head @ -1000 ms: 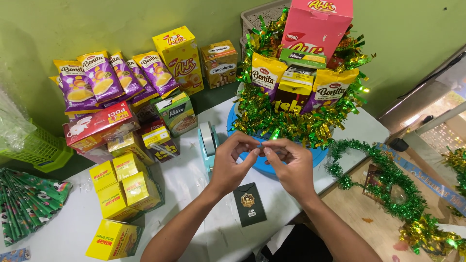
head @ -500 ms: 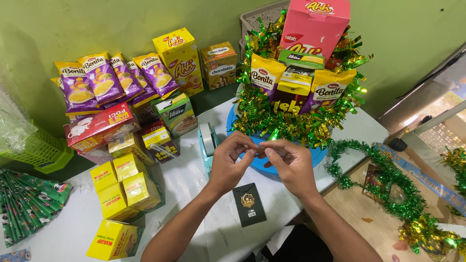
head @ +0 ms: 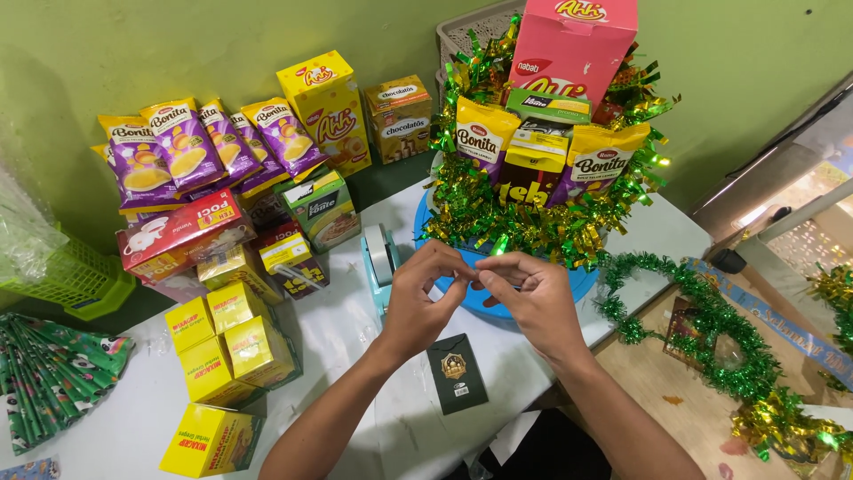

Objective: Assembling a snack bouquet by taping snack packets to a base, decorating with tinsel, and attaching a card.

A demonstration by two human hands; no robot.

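Little has shifted since the earlier frame: our hands stay joined before the blue base (head: 498,307). From left to right: our left hand (head: 426,298) and right hand (head: 531,298) meet fingertip to fingertip, pinching something too small to identify, lying crosswise between them. Both wrists are raised, near the tape dispenser (head: 380,262).

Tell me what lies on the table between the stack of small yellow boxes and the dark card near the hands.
In the head view, the table between the yellow boxes and the dark card shows only white covering; the left forearm crosses above it.
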